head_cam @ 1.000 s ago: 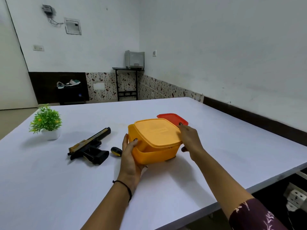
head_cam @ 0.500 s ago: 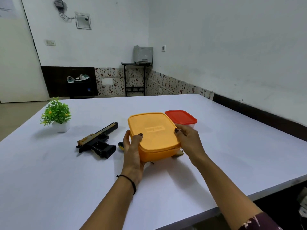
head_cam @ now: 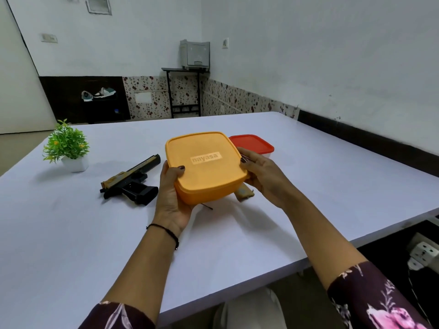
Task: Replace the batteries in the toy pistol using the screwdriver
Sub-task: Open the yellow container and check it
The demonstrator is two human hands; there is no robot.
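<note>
An orange lidded box point(head_cam: 205, 166) marked "nayasa" is held between both hands above the white table point(head_cam: 71, 233). My left hand point(head_cam: 171, 193) grips its left side, thumb on the lid. On the right edge my right hand point(head_cam: 261, 173) holds it with thumb on top. The black and gold toy pistol point(head_cam: 131, 184) lies on its side left of the box. A small tan object point(head_cam: 243, 194) shows under the box's right corner. The screwdriver is hidden.
A red-lidded container point(head_cam: 253, 143) stands just behind the orange box. A small potted plant point(head_cam: 67, 146) sits at the table's far left. A power strip point(head_cam: 422, 252) lies on the floor beyond the table's right edge.
The orange box has tilted so its lid faces me and has come nearer. My left thumb moved onto the lid. The screwdriver handle seen left of the box a second ago is now covered.
</note>
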